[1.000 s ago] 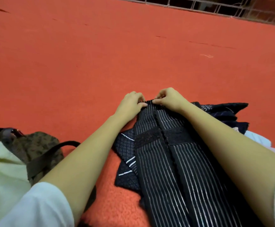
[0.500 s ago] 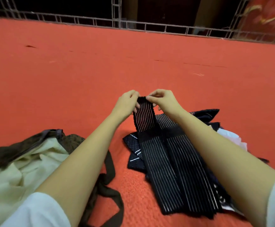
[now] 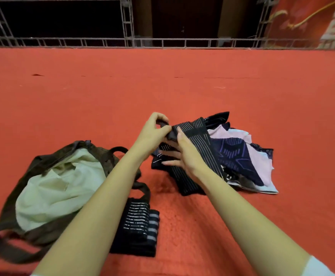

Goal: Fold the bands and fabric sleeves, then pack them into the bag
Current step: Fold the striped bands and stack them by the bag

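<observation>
Your left hand (image 3: pixel 157 130) pinches the end of the striped band (image 3: pixel 196 136). Your right hand (image 3: pixel 185 156) clamps its middle, above the sleeve pile (image 3: pixel 240 154) near the bag (image 3: pixel 43 158). Risk: with only 2 small grips, the stretchy fold may spring open.

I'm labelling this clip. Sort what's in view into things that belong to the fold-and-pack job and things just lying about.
Job in hand: striped band, held by left hand and right hand; folded stack of bands; pile of fabric sleeves; bag.

Just there: red carpet; metal railing; red banner.
</observation>
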The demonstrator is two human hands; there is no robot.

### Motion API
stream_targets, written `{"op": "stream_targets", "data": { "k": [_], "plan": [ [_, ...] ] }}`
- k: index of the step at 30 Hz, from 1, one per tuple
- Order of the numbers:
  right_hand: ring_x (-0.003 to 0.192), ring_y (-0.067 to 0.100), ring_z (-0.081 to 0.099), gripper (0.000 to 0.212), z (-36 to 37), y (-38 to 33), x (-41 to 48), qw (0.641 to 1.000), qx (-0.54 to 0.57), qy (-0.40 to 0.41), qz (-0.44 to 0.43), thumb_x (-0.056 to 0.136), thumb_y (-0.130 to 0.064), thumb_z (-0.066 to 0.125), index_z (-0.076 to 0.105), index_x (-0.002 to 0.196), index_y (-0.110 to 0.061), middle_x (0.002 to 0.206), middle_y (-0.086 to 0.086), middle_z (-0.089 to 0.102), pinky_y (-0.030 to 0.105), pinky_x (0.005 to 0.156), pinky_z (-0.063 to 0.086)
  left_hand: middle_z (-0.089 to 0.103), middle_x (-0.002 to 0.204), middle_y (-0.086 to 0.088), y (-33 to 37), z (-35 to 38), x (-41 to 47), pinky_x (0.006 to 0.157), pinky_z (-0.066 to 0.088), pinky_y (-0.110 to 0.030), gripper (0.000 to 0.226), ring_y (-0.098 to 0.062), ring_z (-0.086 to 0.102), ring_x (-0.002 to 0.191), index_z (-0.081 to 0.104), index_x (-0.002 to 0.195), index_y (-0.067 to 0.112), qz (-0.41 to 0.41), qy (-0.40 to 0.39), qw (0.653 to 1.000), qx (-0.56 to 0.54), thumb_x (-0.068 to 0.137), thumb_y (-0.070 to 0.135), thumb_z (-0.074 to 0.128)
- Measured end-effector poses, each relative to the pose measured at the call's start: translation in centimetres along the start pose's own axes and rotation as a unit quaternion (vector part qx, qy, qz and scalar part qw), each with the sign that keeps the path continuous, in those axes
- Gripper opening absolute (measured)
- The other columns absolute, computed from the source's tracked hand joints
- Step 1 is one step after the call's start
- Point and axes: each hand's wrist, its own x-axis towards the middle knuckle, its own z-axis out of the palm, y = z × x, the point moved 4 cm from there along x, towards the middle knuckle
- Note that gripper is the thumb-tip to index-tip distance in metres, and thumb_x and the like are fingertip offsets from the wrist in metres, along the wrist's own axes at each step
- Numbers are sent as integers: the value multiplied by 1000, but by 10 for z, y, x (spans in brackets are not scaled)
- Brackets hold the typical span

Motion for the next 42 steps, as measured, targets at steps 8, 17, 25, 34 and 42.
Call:
{"op": "stream_targets", "data": {
  "k": [8, 17, 25, 34, 42],
  "plan": [
    [137, 7, 33, 58, -40, -2, -64, 963, -87, 175, -185, 92, -35, 48, 26, 144, -45, 151, -8, 34, 41, 114, 29, 62, 108, 4, 12, 7, -60, 74, 54, -37, 38, -11, 60, 84, 62, 105, 25, 34, -52, 998, -23, 83, -3, 49],
    [102, 13, 58, 50, -125, 6, -121, 904, 195, 341, -169, 93, 0, 51, 42, 138, -17, 126, 6, 57, 33, 88, 52, 64, 114, 0, 21, 42, -98, 90, 43, -49, 46, -20, 57, 104, 68, 101, 32, 20, -89, 989, -116, 74, 4, 45],
    [114, 12, 57, 49, -212, 3, -182, 836, 119, 477, -242, 85, 5, 60, 53, 128, -16, 123, 0, 58, 32, 106, 40, 65, 86, 17, -19, 75, -116, 61, 42, -20, 49, 0, 51, 70, 62, 104, 23, -16, -55, 998, -8, 84, -13, 36],
    [116, 10, 51, 37, -280, 34, -221, 821, -63, 535, -191, 91, 3, 52, 56, 126, -8, 125, 1, 57, 13, 99, 38, 63, 87, 2, -83, 112, -141, 62, 43, -9, 37, -1, 57, 73, 64, 102, 9, -100, 22, 995, -19, 83, -12, 41],
    [126, 18, 47, 44, -303, 51, -227, 822, -110, 541, -137, 92, 5, 37, 52, 130, -11, 129, 1, 52, 37, 111, 35, 63, 102, -2, -100, 115, -150, 69, 38, 1, 36, 21, 54, 75, 63, 110, 6, -69, 47, 996, 17, 85, -11, 44]
  ]
}}
